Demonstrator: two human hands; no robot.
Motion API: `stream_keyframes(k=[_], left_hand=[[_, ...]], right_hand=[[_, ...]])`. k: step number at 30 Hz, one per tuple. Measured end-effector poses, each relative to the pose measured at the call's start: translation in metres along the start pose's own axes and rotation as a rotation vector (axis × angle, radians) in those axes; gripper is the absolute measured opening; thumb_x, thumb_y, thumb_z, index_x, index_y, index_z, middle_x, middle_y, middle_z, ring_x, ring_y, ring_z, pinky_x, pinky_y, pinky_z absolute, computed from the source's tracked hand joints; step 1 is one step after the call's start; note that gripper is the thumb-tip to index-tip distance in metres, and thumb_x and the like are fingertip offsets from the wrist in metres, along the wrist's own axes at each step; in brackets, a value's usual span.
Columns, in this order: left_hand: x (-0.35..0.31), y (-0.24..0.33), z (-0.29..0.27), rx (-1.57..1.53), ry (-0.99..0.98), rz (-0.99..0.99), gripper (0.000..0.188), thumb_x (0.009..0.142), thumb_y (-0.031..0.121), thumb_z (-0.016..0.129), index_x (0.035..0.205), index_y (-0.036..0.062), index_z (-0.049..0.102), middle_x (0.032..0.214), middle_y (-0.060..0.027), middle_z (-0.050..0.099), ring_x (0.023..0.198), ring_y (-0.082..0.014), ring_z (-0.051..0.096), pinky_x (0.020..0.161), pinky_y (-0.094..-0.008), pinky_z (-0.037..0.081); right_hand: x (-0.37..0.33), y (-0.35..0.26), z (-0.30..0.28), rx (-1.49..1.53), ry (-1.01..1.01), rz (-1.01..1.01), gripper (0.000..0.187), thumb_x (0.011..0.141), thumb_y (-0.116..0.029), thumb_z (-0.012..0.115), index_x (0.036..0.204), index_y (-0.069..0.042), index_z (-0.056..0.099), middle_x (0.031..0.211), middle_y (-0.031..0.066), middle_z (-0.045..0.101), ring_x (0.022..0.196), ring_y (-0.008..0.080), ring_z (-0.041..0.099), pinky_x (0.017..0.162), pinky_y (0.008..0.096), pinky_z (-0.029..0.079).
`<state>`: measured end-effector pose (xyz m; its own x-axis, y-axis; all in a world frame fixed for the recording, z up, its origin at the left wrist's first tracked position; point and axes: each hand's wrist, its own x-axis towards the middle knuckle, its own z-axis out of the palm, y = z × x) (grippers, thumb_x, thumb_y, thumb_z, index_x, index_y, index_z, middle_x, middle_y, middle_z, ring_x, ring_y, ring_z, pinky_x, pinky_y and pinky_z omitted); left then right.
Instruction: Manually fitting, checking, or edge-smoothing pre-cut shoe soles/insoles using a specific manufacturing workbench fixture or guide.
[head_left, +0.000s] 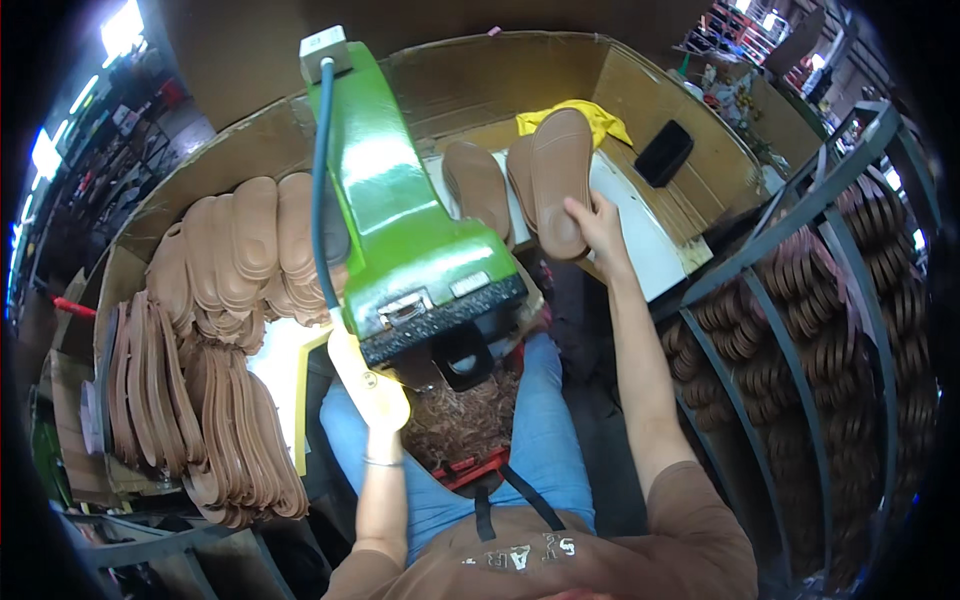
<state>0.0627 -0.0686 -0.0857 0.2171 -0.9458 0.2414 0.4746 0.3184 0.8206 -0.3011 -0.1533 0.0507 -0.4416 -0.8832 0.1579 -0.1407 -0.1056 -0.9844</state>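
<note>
My right hand [601, 232] is closed on the heel end of a tan shoe insole [562, 165], thumb on its upper face. Another insole [519, 165] shows partly behind it, and a small stack of insoles [474, 185] lies just to the left. Beside the lower end of a green machine [405, 200], my left hand [372, 392] looks bright yellow, glove or glare I cannot tell. Its fingers are hidden by brightness and the machine, so whether they hold anything does not show. Brown shavings [460, 412] are heaped below the machine, between my legs.
Many insoles [240, 240] are stacked at the left, with more bundles [240, 430] nearer me. Cardboard walls [450, 95] surround the work surface. A yellow cloth [595, 118] and a black block [664, 153] lie at the back right. A metal rack [780, 350] full of insoles stands right.
</note>
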Motion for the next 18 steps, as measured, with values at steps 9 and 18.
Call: stream_keyframes(k=[9, 18], left_hand=[[0.192, 0.03, 0.009, 1.78, 0.135, 0.34, 0.069, 0.078, 0.05, 0.063, 0.13, 0.007, 0.047, 0.14, -0.0236, 0.032, 0.125, -0.038, 0.029, 0.097, -0.0516, 0.028], [0.17, 0.069, -0.021, 1.318, 0.222, 0.627, 0.046, 0.06, -0.005, 0.066, 0.104, 0.0097, 0.067, 0.113, -0.0072, 0.059, 0.111, -0.0302, 0.044, 0.097, -0.0398, 0.037]], right_hand=[[0.013, 0.054, 0.025, -0.267, 0.169, -0.194, 0.038, 0.088, -0.025, 0.06, 0.105, 0.009, 0.06, 0.085, 0.0156, 0.065, 0.08, 0.0178, 0.062, 0.069, 0.0304, 0.049], [-0.155, 0.136, 0.028, -0.037, 0.166, 0.069, 0.039, 0.081, -0.005, 0.062, 0.118, 0.002, 0.051, 0.11, 0.0095, 0.059, 0.1, 0.016, 0.054, 0.089, 0.0297, 0.042]])
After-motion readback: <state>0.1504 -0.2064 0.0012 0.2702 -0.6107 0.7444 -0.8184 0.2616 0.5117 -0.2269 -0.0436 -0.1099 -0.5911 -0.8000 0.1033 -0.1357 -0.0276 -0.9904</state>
